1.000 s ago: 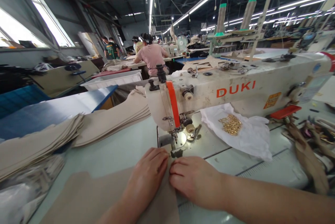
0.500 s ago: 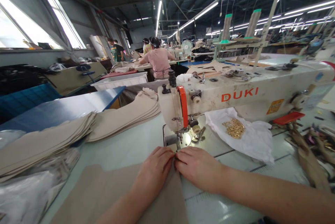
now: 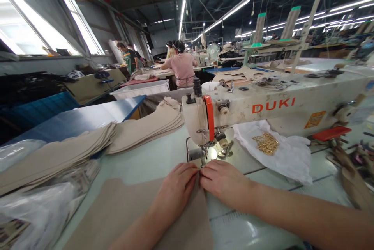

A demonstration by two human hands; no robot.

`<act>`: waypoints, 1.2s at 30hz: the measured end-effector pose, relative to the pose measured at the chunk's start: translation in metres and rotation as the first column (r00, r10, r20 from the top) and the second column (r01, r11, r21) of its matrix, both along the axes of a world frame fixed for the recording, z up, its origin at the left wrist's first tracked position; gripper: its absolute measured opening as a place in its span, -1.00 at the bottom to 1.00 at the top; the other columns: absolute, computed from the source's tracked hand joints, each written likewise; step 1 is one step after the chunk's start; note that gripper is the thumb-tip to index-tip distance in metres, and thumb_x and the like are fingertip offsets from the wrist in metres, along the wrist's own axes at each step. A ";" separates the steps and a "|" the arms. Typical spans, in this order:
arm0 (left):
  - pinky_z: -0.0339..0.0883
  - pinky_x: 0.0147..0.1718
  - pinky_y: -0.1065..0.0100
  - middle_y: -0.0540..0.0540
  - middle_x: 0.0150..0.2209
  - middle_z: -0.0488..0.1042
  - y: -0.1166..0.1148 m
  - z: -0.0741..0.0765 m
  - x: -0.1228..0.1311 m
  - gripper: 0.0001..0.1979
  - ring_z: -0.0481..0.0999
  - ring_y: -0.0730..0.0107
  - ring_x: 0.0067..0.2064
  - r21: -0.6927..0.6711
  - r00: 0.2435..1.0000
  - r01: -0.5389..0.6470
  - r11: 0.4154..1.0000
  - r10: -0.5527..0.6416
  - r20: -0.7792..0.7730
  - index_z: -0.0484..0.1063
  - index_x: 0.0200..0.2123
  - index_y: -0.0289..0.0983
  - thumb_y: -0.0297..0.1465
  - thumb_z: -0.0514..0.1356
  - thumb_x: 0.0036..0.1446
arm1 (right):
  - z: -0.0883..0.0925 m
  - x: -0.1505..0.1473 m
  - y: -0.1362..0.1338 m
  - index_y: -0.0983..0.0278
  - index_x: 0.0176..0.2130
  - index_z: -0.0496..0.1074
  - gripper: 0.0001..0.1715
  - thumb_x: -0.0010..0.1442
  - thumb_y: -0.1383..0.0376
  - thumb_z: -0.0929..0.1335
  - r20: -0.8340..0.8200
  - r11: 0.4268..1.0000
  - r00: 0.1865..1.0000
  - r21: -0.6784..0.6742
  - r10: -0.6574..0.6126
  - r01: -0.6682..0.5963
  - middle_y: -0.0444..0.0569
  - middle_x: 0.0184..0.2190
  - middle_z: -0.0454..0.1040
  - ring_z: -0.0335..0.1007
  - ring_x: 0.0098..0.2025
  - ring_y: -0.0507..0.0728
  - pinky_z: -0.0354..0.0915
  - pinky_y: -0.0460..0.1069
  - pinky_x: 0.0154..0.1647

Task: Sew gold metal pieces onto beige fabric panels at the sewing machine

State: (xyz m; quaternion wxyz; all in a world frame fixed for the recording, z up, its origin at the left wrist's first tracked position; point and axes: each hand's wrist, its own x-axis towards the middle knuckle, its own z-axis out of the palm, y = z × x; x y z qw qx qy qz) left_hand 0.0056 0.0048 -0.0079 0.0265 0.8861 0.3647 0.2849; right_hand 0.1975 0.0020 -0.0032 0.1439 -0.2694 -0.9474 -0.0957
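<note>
Just in front of the needle area of a white sewing machine (image 3: 274, 105), both my hands meet fingertip to fingertip. My left hand (image 3: 177, 185) rests over a beige fabric piece (image 3: 134, 203), its fingers closed on the edge. My right hand (image 3: 223, 181) is closed at the same spot, pinching the fabric's right edge beside the left fingertips. A small light-coloured bit of material (image 3: 197, 162) shows between the fingers and the presser foot. The fingers partly hide the edge they hold. The fabric lies across the pale table towards me.
Stacks of cut beige pieces (image 3: 146, 129) lie to the left, with clear plastic bags (image 3: 37, 211) nearer. Right of the needle, a white cloth (image 3: 292, 160) bears small gold-coloured metal parts (image 3: 265, 143). Thread cones (image 3: 259, 29) stand behind the machine. A person in pink (image 3: 181, 66) sits ahead.
The whole view has shifted slightly, so the machine and stacks appear a little further right. Both hands keep their hold at the same place before the needle.
</note>
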 end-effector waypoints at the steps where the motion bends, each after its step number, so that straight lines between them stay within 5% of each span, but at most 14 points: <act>1: 0.45 -0.17 0.28 -0.13 -0.23 0.54 0.001 0.000 0.002 -0.81 0.50 0.29 -0.18 0.009 1.000 0.002 1.000 -0.002 -0.003 0.45 -0.23 -0.28 -0.50 0.04 0.21 | 0.001 0.001 0.002 0.31 -0.30 0.41 -0.91 0.25 0.35 0.31 0.009 1.000 1.000 0.006 0.007 -0.007 -0.04 -0.33 0.42 0.28 -0.23 0.14 0.22 0.04 -0.13; 16: 0.46 -0.20 0.27 -0.14 -0.26 0.55 0.030 -0.002 0.018 -0.81 0.50 0.28 -0.22 0.088 0.998 0.060 0.994 -0.061 0.015 0.44 -0.24 -0.30 -0.48 0.03 0.22 | 0.002 0.018 0.022 0.32 -0.28 0.40 -0.93 0.24 0.36 0.31 0.030 1.000 0.999 -0.014 -0.024 0.025 -0.02 -0.31 0.43 0.28 -0.19 0.14 0.19 0.03 -0.04; 27: 0.44 -0.13 0.24 -0.13 -0.23 0.54 0.018 -0.001 0.024 -0.80 0.49 0.27 -0.18 -0.017 0.999 0.045 0.999 -0.044 0.021 0.45 -0.21 -0.29 -0.52 0.04 0.21 | -0.008 0.023 0.014 0.33 -0.22 0.39 -0.90 0.26 0.38 0.28 -0.015 0.999 1.000 -0.016 -0.027 0.027 0.00 -0.26 0.43 0.29 -0.17 0.15 0.18 0.05 0.00; 36: 0.45 -0.15 0.22 -0.13 -0.27 0.55 0.034 -0.002 0.031 -0.79 0.50 0.27 -0.21 0.041 0.999 0.010 0.999 -0.012 0.034 0.46 -0.28 -0.28 -0.52 0.02 0.21 | 0.000 0.024 0.023 0.37 -0.20 0.38 -0.90 0.26 0.41 0.28 -0.007 0.990 0.996 -0.113 -0.085 0.083 0.06 -0.18 0.44 0.30 -0.09 0.14 0.19 0.02 -0.02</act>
